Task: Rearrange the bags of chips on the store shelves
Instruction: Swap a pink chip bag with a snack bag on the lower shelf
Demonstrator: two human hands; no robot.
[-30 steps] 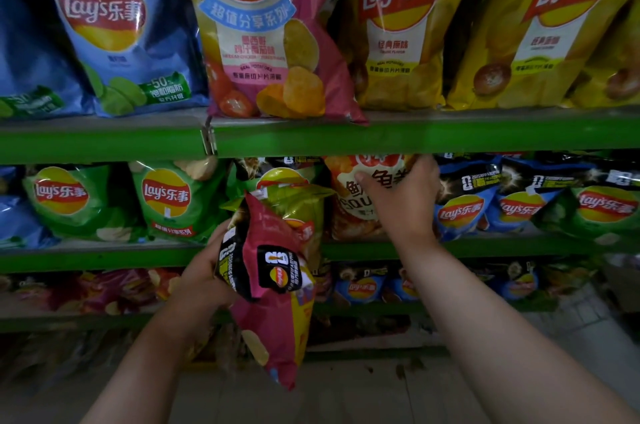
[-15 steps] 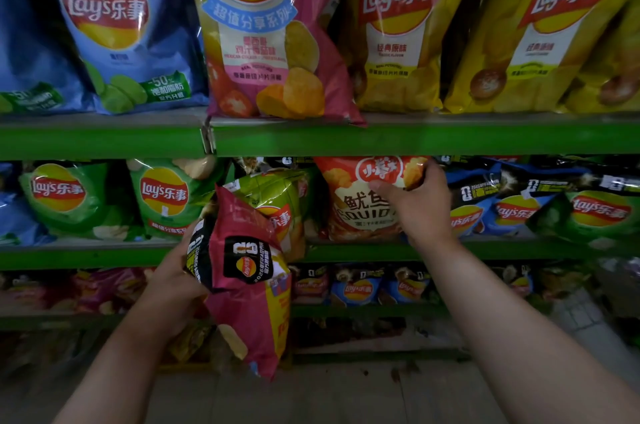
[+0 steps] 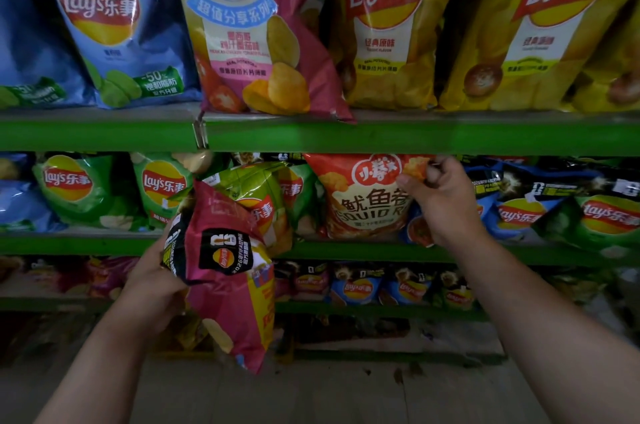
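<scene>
While the left hand (image 3: 152,281) keeps its fingers (image 3: 166,288) clamped on the top edge of a pink chip bag (image 3: 228,288), that bag hangs below them, in front of the shelving and clear of any shelf.

Item, beyond: right hand (image 3: 443,201), fingers pinched together on the upper right corner of an orange squid-snack bag (image 3: 363,201) standing on the middle shelf (image 3: 381,252). A second ago this hand lay flat over the bag's face; it has since slid to the corner, leaving the printed front in full view.

Item, left of those fingers: a green chip bag (image 3: 249,188), tilted, leaning just behind the pink one.

Item, right of them: blue and black bags (image 3: 519,212), crowded together.

Item, farthest, above: large bags on the upper shelf (image 3: 415,136), untouched.

Assessment: the corner pinch suggests the orange bag is about to be pulled or straightened, likely opening a slot for the pink bag, which is not yet shelved.
</scene>
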